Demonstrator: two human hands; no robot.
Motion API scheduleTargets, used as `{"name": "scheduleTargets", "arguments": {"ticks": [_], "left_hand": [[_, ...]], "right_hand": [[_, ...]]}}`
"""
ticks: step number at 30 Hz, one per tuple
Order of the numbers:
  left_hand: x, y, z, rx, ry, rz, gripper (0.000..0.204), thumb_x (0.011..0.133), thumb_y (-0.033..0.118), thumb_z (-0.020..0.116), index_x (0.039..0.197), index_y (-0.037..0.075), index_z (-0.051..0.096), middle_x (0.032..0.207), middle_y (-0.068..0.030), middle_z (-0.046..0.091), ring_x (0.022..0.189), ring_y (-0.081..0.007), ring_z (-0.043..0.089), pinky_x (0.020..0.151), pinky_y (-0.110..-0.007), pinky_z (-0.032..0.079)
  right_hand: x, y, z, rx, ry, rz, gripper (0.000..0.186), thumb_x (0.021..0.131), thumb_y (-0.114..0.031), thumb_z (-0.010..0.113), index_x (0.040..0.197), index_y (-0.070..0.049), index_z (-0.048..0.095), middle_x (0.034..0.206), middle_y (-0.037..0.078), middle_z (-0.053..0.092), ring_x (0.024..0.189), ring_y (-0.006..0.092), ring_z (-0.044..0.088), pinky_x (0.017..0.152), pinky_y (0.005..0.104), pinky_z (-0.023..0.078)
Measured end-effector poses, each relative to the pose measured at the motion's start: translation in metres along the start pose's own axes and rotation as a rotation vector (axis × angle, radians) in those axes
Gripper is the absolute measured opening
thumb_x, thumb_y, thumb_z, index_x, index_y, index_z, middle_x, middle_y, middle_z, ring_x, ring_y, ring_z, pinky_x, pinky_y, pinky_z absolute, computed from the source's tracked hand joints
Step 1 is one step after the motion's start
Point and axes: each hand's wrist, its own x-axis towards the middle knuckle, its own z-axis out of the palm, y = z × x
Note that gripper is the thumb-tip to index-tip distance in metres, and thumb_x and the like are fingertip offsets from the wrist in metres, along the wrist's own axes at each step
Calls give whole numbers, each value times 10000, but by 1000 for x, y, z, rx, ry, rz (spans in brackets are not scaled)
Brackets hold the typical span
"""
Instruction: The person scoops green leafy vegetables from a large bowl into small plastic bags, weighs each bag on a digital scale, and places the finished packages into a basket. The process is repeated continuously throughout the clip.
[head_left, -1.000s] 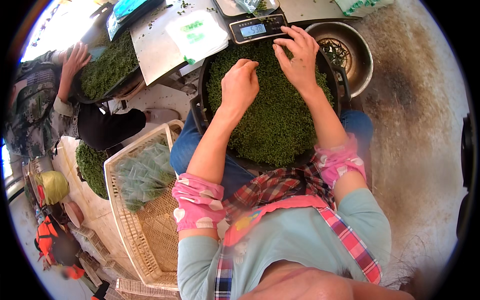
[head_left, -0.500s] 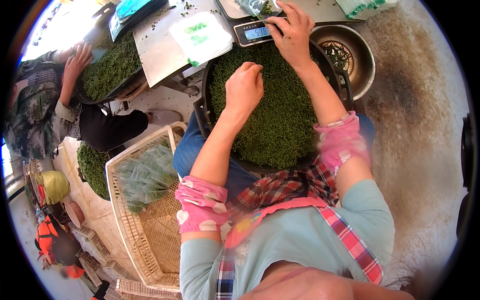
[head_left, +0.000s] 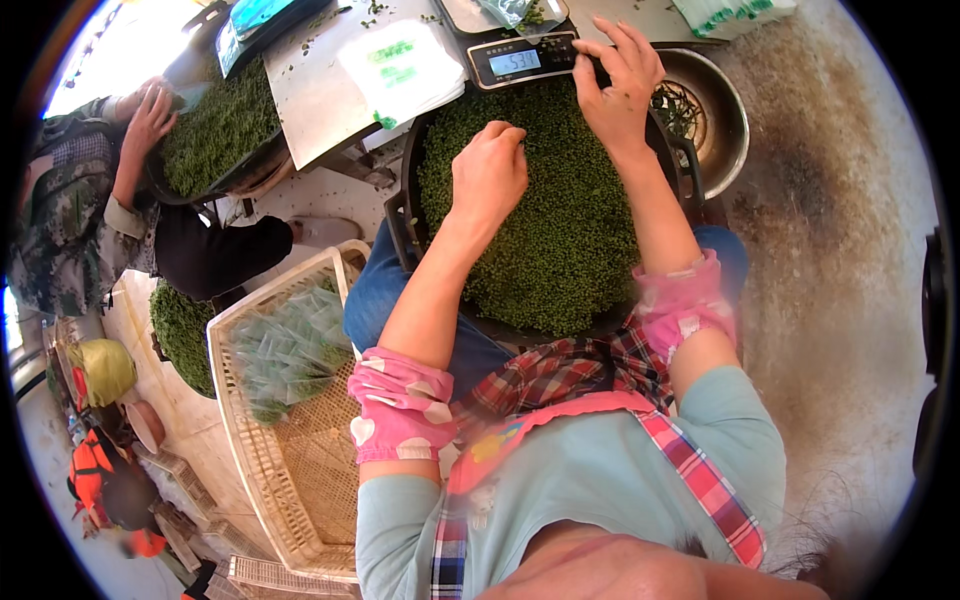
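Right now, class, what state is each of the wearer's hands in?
Left hand: closed; any contents can't be told.
Right hand: open, beside the scale.

Directly before the person stands a tub, with loose plant buds inside. Beyond it, at the near edge of a table, sits a digital scale, a plastic bag on its pan. A stack of flat bags lies left of the scale; a bag bundle lies right. A basin is just right of the tub. Left of the person, a crate contains packed bags; a plant heap adjoins its left side. Farther left, a co-worker is at a second tub
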Motion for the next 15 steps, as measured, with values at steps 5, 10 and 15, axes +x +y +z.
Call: {"name": "scheduleTargets", "arguments": {"ticks": [5, 10, 15], "left_hand": [[0, 1, 0, 8, 2, 4, 137, 826, 42, 614, 933, 11, 694, 969, -114, 668, 866, -309, 659, 757, -412, 544], [0, 0, 1, 11, -22, -21, 150, 855, 84, 612, 962, 25, 698, 1030, -106, 673, 858, -335, 661, 764, -409, 536], [-1, 0, -1, 33, -3, 3, 144, 826, 43, 617, 944, 14, 694, 973, -118, 668, 869, -307, 661, 760, -406, 546]], "right_hand": [[-32, -3, 5, 71, -87, 95, 252, 815, -108, 647, 1055, -160, 705, 1311, 38, 573, 1268, 253, 450, 1060, 421, 257], [-33, 3, 38, 98, -124, 179, 355, 877, -112, 551, 1220, -150, 633, 1367, 66, 522, 1325, 267, 406, 1100, 439, 221], [-47, 1, 25, 416, -334, 157, 231, 829, -51, 522, 995, -103, 674, 1237, 60, 604, 1232, 226, 487, 1097, 422, 236]]}}
